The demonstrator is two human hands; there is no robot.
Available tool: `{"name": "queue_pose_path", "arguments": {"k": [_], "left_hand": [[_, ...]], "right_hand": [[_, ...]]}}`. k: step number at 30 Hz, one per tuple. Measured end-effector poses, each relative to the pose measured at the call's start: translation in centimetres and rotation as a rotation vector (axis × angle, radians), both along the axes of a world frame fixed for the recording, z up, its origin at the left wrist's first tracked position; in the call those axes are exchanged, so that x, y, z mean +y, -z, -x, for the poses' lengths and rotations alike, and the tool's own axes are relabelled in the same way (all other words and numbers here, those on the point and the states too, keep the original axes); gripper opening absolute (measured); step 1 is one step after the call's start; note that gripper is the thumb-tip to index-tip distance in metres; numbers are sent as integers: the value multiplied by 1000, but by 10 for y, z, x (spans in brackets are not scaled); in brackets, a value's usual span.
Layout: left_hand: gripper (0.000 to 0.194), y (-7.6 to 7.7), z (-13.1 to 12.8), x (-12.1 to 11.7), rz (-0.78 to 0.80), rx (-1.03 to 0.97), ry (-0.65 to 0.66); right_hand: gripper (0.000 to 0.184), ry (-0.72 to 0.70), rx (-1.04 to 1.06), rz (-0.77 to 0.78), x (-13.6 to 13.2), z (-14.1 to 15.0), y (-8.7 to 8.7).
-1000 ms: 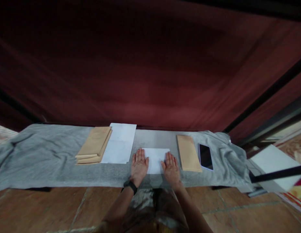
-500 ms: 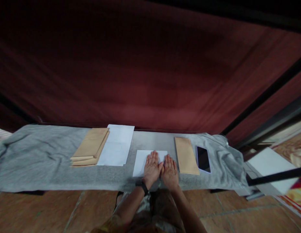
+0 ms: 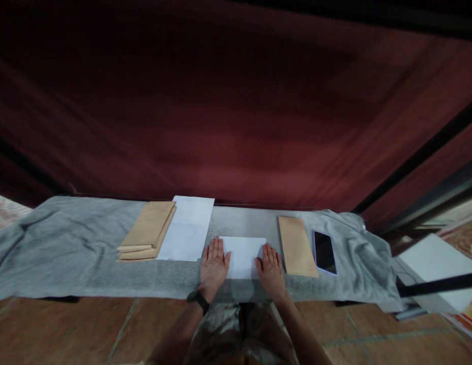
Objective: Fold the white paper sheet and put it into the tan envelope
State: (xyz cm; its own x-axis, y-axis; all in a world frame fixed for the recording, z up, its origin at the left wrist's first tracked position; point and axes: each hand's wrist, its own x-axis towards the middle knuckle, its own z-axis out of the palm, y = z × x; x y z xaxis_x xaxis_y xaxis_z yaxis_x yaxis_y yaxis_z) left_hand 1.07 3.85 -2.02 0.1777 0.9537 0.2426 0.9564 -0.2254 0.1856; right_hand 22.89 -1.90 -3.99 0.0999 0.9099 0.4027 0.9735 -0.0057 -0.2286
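Head view. The counter (image 3: 228, 218), draped in a grey cloth (image 3: 87, 276), extends from side to side in front of a dark red panel (image 3: 236, 132). A white paper (image 3: 244, 258) lies flat near the middle of the counter's near edge, its longer sides running roughly parallel to that edge. The left hand (image 3: 214, 266), with a dark wristband (image 3: 198, 301) at its wrist, rests palm down on the left side of the paper; its fingers are straight and close together, pointing toward the far edge, with the thumb held apart. The right hand (image 3: 271, 268) lies palm down at the right side of the paper, its fingers extended and nearly together, the thumb separate and directed inward. Neither hand grips anything.

Left of the paper, white sheets (image 3: 188, 228) reach from the counter's far edge toward its near edge. Beside them, farther toward the left end, is a stack of brown envelopes (image 3: 146, 226), its right side meeting the sheets. Right of the right hand lies a single brown envelope (image 3: 297, 246); just beside it, toward the right end, is a phone (image 3: 325, 252), dark screen up, with a pale purple rim.
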Motion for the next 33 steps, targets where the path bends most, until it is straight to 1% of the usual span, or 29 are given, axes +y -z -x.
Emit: {"name": "queue_pose_path", "arguments": {"k": [4,7,11,14,17,20,23,25,26,27,29,30,31,33], "left_hand": [[63,-2,-2,-2,-3,-1,-5],[63,-4,-2,-2,-11,-9,-1],[63,-8,1,-4,-28,-27,20],[62,-10,1,-4,-20,-39,26],[61,-13,3,-5,-11,-62,28],[58,-15,8,-6,-26,-138,28],[52,-22,7,-10,-53,-312,-7],[51,-33,-3,-14,-21,-475,-38],[52,-40,-11,-17,22,-565,-40],[54,-50,-21,-20,65,-660,-49],[60,-73,-40,-27,121,-827,-76],[62,-86,-48,-30,171,-902,-52],[62,-98,-54,-32,254,-990,-17],[63,-117,-58,-37,458,-1221,13]], "right_hand": [[49,1,6,70,28,-9,-17],[48,-56,1,208,52,-13,-32],[42,-65,9,260,71,-18,-47],[38,-68,27,284,78,-23,-56],[29,-103,60,312,82,-30,-70],[24,-162,110,305,81,-40,-92],[24,-200,160,237,71,-52,-123],[27,-180,181,169,58,-56,-148],[27,-147,193,91,51,-54,-161],[27,-114,183,23,42,-51,-173],[27,-68,147,-51,23,-36,-194],[29,-60,130,-64,14,-24,-201],[31,-75,113,-60,4,-11,-206],[32,-130,84,-36,-12,17,-207]]}}
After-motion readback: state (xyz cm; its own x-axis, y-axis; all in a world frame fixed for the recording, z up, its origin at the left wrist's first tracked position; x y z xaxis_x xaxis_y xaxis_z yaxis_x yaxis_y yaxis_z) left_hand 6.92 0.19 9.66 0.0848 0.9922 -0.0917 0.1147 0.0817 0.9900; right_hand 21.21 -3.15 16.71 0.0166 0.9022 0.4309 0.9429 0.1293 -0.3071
